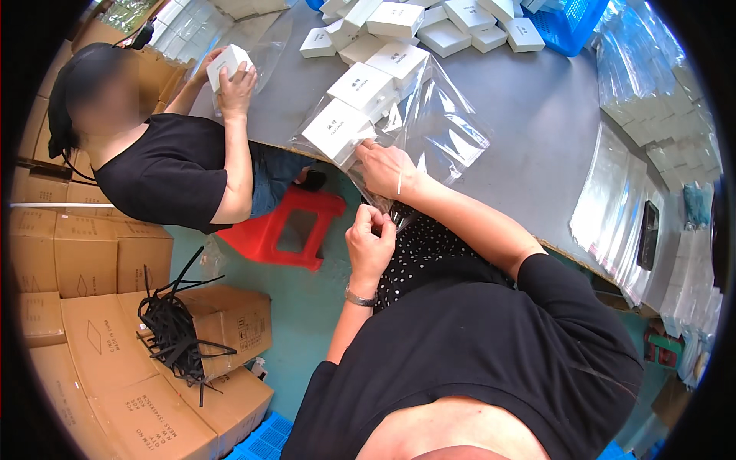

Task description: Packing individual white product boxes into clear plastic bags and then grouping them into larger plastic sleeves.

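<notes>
White boxes (pixel 360 86) lie in a row at the table's near edge, inside or under a large clear plastic bag (pixel 448 126). My right hand (pixel 389 170) is back up, its bent fingers gripping the bag's film against the corner of the nearest box (pixel 336 126). Its thumb is mostly hidden. Just below the table edge, my left hand (pixel 370 244) is closed in a pinch on a hanging edge of clear film, which looks like part of the same bag.
More white boxes (pixel 441 27) and a blue basket (pixel 567 31) stand at the far side. Clear bags (pixel 613 199) and a black phone-like object (pixel 648 235) lie right. At left, another person (pixel 169 161) holds a white box (pixel 228 65). A red stool (pixel 299 222), cartons (pixel 115 345) and black straps (pixel 176 330) are below.
</notes>
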Tool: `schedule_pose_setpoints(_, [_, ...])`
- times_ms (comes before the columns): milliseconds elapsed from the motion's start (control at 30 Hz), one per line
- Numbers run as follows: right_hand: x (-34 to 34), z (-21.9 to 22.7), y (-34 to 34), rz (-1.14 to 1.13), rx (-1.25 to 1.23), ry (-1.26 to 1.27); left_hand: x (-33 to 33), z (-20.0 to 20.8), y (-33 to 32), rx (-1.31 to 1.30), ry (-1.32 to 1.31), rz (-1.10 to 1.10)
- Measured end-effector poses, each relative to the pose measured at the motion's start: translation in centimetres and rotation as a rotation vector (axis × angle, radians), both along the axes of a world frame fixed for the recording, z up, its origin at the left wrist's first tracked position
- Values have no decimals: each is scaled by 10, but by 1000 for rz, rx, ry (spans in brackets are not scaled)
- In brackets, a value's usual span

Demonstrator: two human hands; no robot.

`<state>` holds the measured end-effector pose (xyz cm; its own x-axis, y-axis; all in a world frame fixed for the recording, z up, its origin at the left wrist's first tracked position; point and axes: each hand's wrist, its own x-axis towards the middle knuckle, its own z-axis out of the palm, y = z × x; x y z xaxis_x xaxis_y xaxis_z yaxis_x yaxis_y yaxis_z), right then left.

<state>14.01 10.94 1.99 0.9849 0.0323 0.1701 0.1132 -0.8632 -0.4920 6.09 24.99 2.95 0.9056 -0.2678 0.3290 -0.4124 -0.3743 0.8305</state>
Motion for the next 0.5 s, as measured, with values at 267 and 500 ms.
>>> schedule_pose_setpoints(267, [-3, 2, 9, 3, 157, -46, -11, 6, -6, 57, 47, 1])
schedule_pose_setpoints(500, [-44, 7, -68, 69, -140, -152, 4, -19, 34, -396, 213, 34])
